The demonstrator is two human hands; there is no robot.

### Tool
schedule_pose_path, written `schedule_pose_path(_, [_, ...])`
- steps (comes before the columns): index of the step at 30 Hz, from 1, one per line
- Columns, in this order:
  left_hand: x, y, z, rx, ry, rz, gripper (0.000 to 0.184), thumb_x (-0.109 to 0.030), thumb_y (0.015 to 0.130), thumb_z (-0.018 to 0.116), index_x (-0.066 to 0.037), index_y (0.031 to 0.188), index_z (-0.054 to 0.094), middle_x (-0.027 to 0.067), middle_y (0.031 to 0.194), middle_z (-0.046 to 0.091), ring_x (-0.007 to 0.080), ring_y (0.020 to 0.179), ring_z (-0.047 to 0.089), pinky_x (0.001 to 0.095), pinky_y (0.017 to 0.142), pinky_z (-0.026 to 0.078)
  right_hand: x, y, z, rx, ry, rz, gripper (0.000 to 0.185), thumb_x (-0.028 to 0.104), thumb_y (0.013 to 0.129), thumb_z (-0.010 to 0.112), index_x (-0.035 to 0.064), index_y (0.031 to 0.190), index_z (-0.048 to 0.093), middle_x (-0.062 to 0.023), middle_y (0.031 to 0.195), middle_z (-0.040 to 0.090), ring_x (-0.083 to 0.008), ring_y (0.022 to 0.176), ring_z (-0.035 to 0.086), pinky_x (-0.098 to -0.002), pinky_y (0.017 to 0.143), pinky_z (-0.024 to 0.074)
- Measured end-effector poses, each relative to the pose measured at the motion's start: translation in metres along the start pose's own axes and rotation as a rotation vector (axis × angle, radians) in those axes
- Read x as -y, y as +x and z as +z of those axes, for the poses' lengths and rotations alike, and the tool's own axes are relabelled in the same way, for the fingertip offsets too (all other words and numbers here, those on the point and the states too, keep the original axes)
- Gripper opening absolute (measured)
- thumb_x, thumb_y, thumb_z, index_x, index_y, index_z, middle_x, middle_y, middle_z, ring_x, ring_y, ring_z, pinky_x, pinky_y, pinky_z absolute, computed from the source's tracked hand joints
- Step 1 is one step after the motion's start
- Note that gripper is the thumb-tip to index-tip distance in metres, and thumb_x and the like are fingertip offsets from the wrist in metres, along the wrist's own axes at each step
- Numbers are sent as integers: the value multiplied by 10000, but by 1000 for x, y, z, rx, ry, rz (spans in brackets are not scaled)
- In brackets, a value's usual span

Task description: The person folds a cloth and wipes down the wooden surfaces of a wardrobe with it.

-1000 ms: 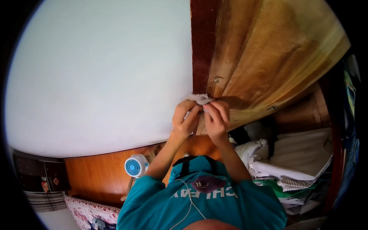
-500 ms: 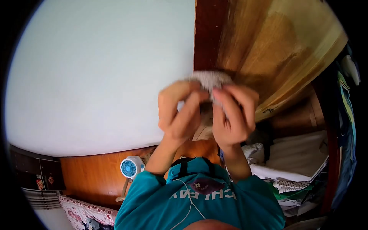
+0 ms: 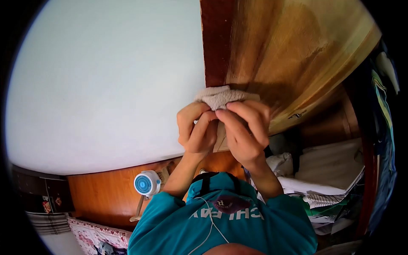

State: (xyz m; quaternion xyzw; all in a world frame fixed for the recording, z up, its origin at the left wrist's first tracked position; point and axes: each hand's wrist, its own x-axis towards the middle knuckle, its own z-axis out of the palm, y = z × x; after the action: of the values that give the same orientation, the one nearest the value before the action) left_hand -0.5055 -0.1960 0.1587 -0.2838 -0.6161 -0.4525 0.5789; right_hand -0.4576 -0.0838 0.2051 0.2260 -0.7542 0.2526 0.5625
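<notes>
A folded beige cloth [image 3: 221,97] with a knitted or terry texture is held up in front of the chest, before the wall and the wooden door. My left hand [image 3: 196,129] pinches its lower left edge, fingers bent. From the other side, my right hand [image 3: 247,129] grips the lower right part between thumb and fingers. Both sets of fingertips nearly meet at the middle of the cloth. The underside of the cloth is hidden behind the fingers, so its full shape cannot be made out.
An open wooden cabinet door [image 3: 293,46] stands at the upper right, beside a white wall [image 3: 106,85]. Folded clothes [image 3: 329,168] fill a shelf at the right. A small white and blue fan [image 3: 144,184] stands at lower left, near a floral cover [image 3: 95,233].
The cloth and both hands have shifted slightly left and down in view. My right fingertips have come closer to my left ones, and the cloth looks more spread out.
</notes>
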Motion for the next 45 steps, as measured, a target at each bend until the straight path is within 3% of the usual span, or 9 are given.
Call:
schedule_pose_path(5, [28, -74, -1, 101, 52, 56, 268, 153, 682, 728, 22, 915, 706, 156, 984, 683, 328, 900, 648, 388, 787, 537, -31, -67, 18, 100, 49, 58, 323, -86, 707, 749, -15, 1022, 735, -134, 1085, 675, -311, 988, 627, -401, 827, 544])
schedule_pose_path(13, [16, -34, 4, 107, 139, 121, 357, 132, 616, 732, 1, 948, 742, 114, 1032, 693, 298, 961, 668, 367, 798, 556, -32, -44, 21, -47, 38, 47, 308, -110, 734, 743, -6, 1023, 733, -134, 1110, 682, -319, 992, 648, -399, 838, 552])
schedule_pose_path(18, [48, -101, 2, 258, 21, 14, 281, 122, 666, 722, 35, 933, 730, 153, 999, 696, 333, 920, 687, 400, 806, 572, -55, -115, 48, 18, 48, 154, 211, -139, 810, 703, -8, 975, 716, -120, 1047, 659, -326, 936, 631, -415, 791, 526])
schedule_pose_path(27, [52, -188, -14, 512, -15, -185, 234, 152, 756, 684, 63, 970, 714, 167, 1019, 677, 339, 929, 666, 399, 796, 567, -64, -203, 53, 206, 97, 278, 230, -137, 799, 695, -26, 1001, 697, -140, 1050, 650, -345, 937, 631, -429, 799, 535])
schedule_pose_path(31, [33, -173, -21, 513, -7, -210, 255, 122, 753, 704, 65, 1001, 716, 170, 1064, 678, 358, 980, 665, 426, 835, 561, -48, -191, 38, 199, 119, 350, 208, -143, 826, 674, -27, 996, 705, -139, 1054, 664, -347, 964, 641, -427, 825, 537])
schedule_pose_path(33, [18, -157, -16, 333, -29, -212, 254, 129, 741, 711, 60, 985, 711, 171, 1053, 680, 354, 960, 662, 422, 821, 556, -42, -166, 32, 136, 98, 314, 228, -136, 820, 690, -18, 1014, 706, -135, 1072, 662, -342, 977, 643, -422, 827, 540])
schedule_pose_path(39, [-7, -59, 19, 148, 65, -80, 267, 145, 709, 721, 27, 948, 716, 149, 1003, 687, 326, 914, 662, 397, 790, 556, -40, -88, 24, -75, 34, 240, 235, -139, 814, 704, 7, 997, 727, -118, 1081, 670, -338, 992, 647, -413, 823, 543])
schedule_pose_path(41, [-2, -69, 22, 125, 67, -48, 267, 148, 702, 718, 25, 939, 718, 144, 998, 688, 322, 911, 663, 387, 781, 557, -45, -95, 31, -144, 52, 189, 221, -138, 811, 706, 3, 980, 726, -122, 1064, 673, -334, 985, 649, -411, 817, 544])
schedule_pose_path(45, [21, -127, 10, 222, 92, -80, 277, 175, 705, 695, 38, 945, 716, 154, 992, 679, 305, 899, 654, 364, 758, 556, -55, -138, 44, -24, 74, 247, 248, -145, 768, 700, -19, 982, 707, -124, 1049, 671, -327, 960, 647, -411, 802, 544])
